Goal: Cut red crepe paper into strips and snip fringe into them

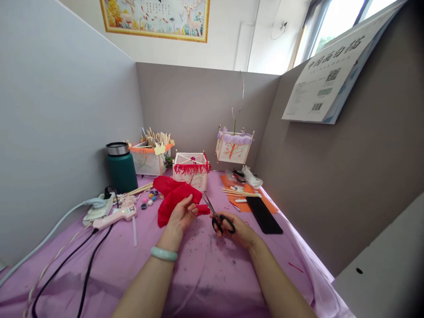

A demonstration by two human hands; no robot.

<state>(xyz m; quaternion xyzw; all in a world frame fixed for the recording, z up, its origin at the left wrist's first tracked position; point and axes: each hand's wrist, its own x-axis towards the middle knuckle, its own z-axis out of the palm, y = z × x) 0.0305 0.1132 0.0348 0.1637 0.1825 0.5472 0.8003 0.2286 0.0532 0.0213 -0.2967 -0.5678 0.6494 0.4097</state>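
Observation:
Pinched in my left hand [183,214] is a piece of red fabric [168,201], which trails away to the left over the table. My right hand [235,229] grips a pair of scissors [209,204] with black handles. Their blades point up and away, just right of the red fabric, and seem not to touch it. Behind the fabric stands a white box lantern [192,176] on a stick frame, trimmed with red fringe. A small rolled red strip [203,209] lies between my hands.
To the left are a pink glue gun [114,217], a power strip [99,210] with cables and a green bottle [122,170]. A box of sticks [149,159] stands behind. On the right lie a black phone [264,215] and orange sheets [270,205]; a purple-trimmed lantern [233,148] hangs above.

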